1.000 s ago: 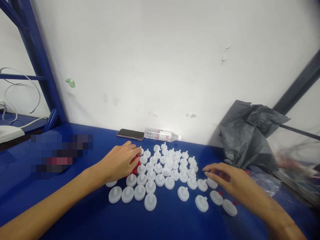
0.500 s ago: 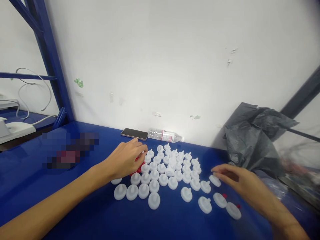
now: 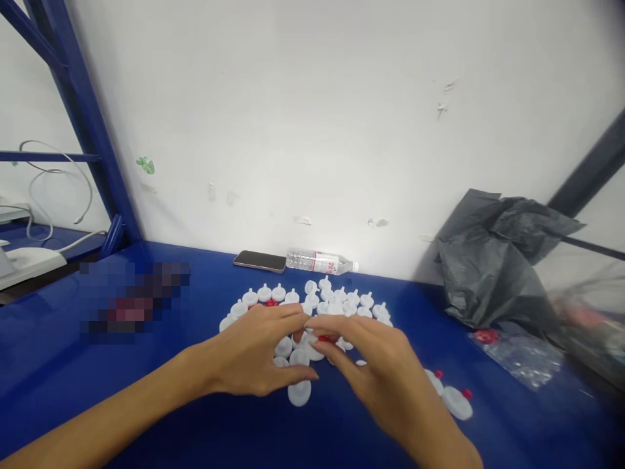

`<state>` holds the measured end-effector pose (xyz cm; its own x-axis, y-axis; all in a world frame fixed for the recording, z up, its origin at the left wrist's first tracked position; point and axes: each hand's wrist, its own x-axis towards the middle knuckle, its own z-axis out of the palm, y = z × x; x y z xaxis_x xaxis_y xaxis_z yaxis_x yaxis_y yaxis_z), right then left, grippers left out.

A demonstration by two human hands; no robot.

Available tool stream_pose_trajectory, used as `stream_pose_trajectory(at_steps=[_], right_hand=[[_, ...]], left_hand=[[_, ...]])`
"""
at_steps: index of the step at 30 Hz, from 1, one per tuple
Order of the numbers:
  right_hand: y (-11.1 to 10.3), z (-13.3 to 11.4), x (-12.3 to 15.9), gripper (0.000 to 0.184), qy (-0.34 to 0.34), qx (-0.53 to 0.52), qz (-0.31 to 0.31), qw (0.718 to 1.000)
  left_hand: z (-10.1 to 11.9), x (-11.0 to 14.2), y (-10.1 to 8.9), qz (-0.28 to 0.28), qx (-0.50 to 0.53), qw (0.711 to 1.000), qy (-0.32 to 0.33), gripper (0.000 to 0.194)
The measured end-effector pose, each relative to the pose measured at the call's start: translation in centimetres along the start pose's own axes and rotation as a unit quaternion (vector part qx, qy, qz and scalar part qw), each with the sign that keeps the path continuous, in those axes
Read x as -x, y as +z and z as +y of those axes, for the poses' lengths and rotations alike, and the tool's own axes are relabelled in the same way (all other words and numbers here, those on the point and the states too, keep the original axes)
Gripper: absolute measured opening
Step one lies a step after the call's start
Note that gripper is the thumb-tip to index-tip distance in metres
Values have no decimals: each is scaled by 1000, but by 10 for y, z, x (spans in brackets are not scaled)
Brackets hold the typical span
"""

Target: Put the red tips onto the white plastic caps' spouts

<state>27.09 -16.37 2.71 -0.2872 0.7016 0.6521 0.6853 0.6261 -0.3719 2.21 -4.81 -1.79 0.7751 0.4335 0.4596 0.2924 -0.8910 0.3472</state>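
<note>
My left hand (image 3: 261, 352) reaches in over the lids, its thumb spread well away from its bent fingers. The fingers appear to hold nothing, though their tips are partly hidden. Opposite it, my right hand (image 3: 378, 355) has thumb and index finger closed around a white spouted lid (image 3: 315, 350), with a small red cap (image 3: 323, 338) showing between the fingertips. The two hands' fingertips nearly meet. Whether the red cap sits on the spout cannot be made out. Many more white lids (image 3: 299, 393) lie beneath and behind the hands, mostly spout up. Small red caps (image 3: 271, 303) lie among them.
A phone (image 3: 260, 261) and a plastic water bottle (image 3: 321, 262) lie by the wall. At right, white lids (image 3: 458, 403) have red caps beside their spouts. A grey plastic bag (image 3: 488, 260) and a clear bag (image 3: 525, 358) rest farther right. Blue frame posts (image 3: 90, 111) stand left.
My left hand has come away from the red caps, toward me and rightward. My right hand has swung left from the lids at the right, so both hands now meet at the centre.
</note>
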Motion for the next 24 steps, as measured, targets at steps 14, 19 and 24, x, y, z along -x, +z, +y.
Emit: stream_pose_trajectory(at_steps=[14, 19, 24], right_hand=[[3, -1, 0, 49, -12, 138, 20, 990], [4, -6, 0, 35, -21, 63, 42, 997], [3, -7, -1, 43, -27, 34, 40, 998]], left_hand=[[31, -17, -21, -17, 394, 894, -214, 48], [36, -19, -26, -4, 349, 921, -172, 36], [32, -13, -24, 14, 296, 939, -172, 46]])
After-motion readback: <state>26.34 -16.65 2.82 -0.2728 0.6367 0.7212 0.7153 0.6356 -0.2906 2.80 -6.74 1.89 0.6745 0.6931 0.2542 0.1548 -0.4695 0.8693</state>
